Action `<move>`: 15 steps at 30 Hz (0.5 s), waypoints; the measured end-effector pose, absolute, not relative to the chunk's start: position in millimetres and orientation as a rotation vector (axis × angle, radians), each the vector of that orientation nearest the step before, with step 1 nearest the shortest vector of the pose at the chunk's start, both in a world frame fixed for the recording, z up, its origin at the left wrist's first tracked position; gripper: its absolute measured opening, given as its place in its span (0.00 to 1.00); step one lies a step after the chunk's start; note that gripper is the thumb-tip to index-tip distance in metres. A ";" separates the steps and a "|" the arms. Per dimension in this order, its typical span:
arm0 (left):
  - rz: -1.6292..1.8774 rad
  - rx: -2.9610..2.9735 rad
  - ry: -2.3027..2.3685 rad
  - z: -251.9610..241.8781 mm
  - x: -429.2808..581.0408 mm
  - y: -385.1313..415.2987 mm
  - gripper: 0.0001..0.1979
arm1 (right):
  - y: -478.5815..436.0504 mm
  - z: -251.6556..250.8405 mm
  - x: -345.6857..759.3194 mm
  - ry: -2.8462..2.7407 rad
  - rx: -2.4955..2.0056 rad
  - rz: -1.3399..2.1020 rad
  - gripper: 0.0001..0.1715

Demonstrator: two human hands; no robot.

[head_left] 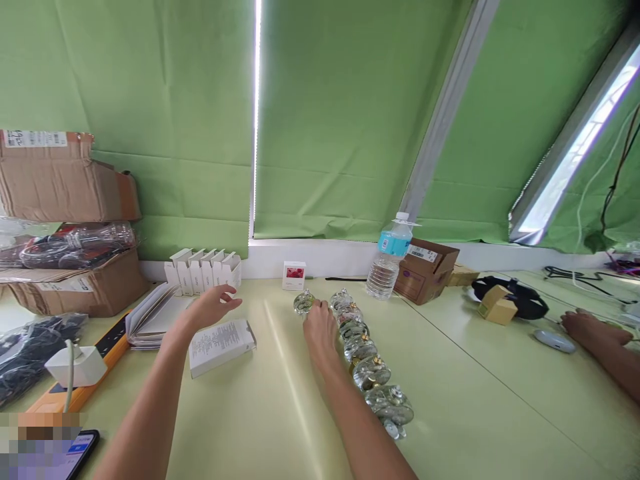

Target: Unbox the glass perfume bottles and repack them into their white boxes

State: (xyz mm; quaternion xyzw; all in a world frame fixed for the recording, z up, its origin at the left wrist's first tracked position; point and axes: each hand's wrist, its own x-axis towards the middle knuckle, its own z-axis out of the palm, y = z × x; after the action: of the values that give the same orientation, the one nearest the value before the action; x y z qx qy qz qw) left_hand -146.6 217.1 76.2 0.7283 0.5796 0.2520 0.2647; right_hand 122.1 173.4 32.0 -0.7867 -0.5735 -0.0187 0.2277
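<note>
My left hand (215, 307) hovers with fingers apart and nothing in it. It is just above a white printed box (223, 347) lying flat and in front of several upright white boxes (203, 273) with open flaps. My right hand (320, 327) has its fingers curled against the right side of a small round clear glass bottle (303, 302) standing on the table. Part of that bottle is hidden by the fingers. Beside my right forearm runs a row of similar glass bottles (371, 372), some with gold-coloured parts. A small white box with a red picture (294, 275) stands behind.
A water bottle (387, 263) and an opened brown carton (425, 270) stand by the wall. Left are an open notebook (157, 317), an orange power strip (80, 397), stacked cartons (65, 180) and a phone (83, 453). At right are a mouse (554, 341) and another person's hands (593, 327).
</note>
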 end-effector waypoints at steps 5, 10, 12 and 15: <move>0.371 2.003 1.748 80.4 -151.6 204.9 0.42 | 174.7 48.0 103.2 -1.610 -1.981 0.089 0.20; 0.019 2.025 1.788 75.7 -135.7 198.2 0.42 | 176.5 39.3 76.3 -1.823 -1.693 0.509 0.14; -0.063 2.055 1.776 75.3 -127.3 195.7 0.37 | 175.6 32.3 67.9 -1.867 -1.599 0.620 0.13; -0.074 2.135 1.727 78.1 -116.6 192.3 0.37 | 174.9 23.4 62.0 -1.869 -1.543 0.697 0.13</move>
State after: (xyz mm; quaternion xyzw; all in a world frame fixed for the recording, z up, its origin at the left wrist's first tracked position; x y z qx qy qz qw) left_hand -116.6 192.3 78.1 0.7620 0.6166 -0.0265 0.1961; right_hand 62.0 174.9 23.4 -0.5827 -0.7058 0.2633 0.3050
